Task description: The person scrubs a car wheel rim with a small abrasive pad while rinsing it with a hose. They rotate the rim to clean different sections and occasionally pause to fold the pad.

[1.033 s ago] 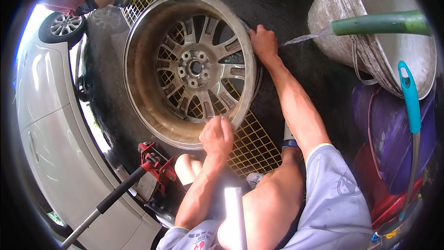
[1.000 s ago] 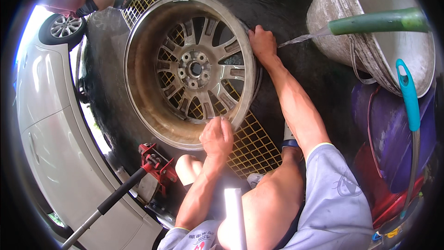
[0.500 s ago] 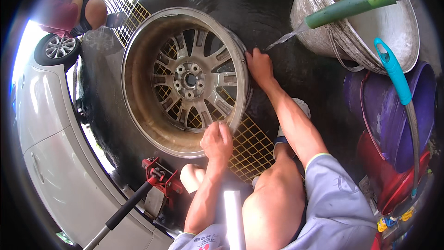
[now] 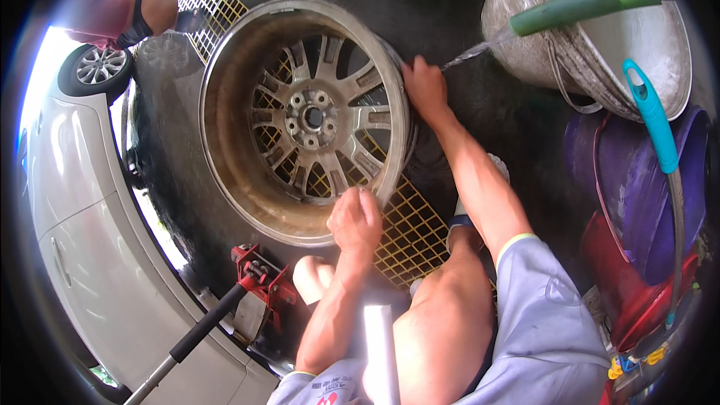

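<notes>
Currently, both hands grip the rim of an alloy wheel (image 4: 304, 116) resting tilted on a yellow floor grating (image 4: 409, 229).

Left hand (image 4: 356, 221): fingers closed over the near edge of the rim. Right hand (image 4: 424, 88): fingers curled around the right edge of the rim. A green hose (image 4: 581, 1) at far right discharges water toward the right hand, above a metal basin (image 4: 600, 60). A red floor jack (image 4: 255, 281) sits near left, beside a white car (image 4: 82, 255). Purple tubs (image 4: 637, 187) stand at right.
</notes>
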Tool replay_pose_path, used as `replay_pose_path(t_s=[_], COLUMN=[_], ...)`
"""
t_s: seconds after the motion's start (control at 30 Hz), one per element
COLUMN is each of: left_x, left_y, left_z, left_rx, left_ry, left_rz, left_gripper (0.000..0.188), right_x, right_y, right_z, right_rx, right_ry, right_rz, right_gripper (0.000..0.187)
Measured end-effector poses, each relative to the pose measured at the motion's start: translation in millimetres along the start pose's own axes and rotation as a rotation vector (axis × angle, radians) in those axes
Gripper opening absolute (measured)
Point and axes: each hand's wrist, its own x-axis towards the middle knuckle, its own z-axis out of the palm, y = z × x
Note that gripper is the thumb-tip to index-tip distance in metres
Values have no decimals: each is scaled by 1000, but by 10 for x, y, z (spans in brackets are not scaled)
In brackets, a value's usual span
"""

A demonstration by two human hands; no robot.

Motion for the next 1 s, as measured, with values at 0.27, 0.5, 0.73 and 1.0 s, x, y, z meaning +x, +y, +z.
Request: replay_pose_path(t_s=[0.27,0.5,0.73,1.0], left_x=[1,-11,5,-25], left_y=[-42,-27,81,-52], left_z=[7,-2,24,2], left_rx=[-3,-21,-36,1], left_ry=[41,-5,-22,18], left_rz=[20,-3,-5,-9], left_gripper=[18,18,20,20], right_x=[-207,-84,73,-352], right_y=[45,36,31,50], right_z=[79,22,-57,42], right_rx=[15,20,44,44], right_ry=[16,15,54,14], right_rz=[1,44,53,69], right_gripper=[35,34,34,37])
